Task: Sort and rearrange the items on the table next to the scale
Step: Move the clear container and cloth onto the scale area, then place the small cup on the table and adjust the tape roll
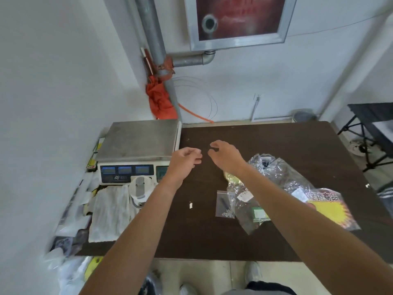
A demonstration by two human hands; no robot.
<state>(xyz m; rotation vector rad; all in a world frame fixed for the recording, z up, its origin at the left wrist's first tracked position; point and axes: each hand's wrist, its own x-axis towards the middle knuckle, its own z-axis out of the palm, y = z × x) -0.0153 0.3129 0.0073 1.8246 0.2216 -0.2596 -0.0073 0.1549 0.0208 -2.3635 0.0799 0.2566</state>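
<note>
My left hand (185, 159) hovers over the dark brown table (276, 141) just right of the scale (138, 141), fingers curled in, nothing visible in them. My right hand (225, 155) is a hand's width to its right, fingers and thumb loosely curved with a gap between them, holding nothing I can see. Right of my right forearm lie clear plastic bags of small parts (274, 167), a small zip bag (225, 204), a bag with a green label (256, 215) and a packet with a yellow starburst label (328, 208). A yellowish item (231, 178) shows under the forearm.
A white cloth bag (110, 213) and a white roll-like object (140, 188) lie in front of the scale's display. More bags pile up at the left edge (70, 226). A small white scrap (190, 205) lies mid-table. A black folding stand (370, 124) is off the right side.
</note>
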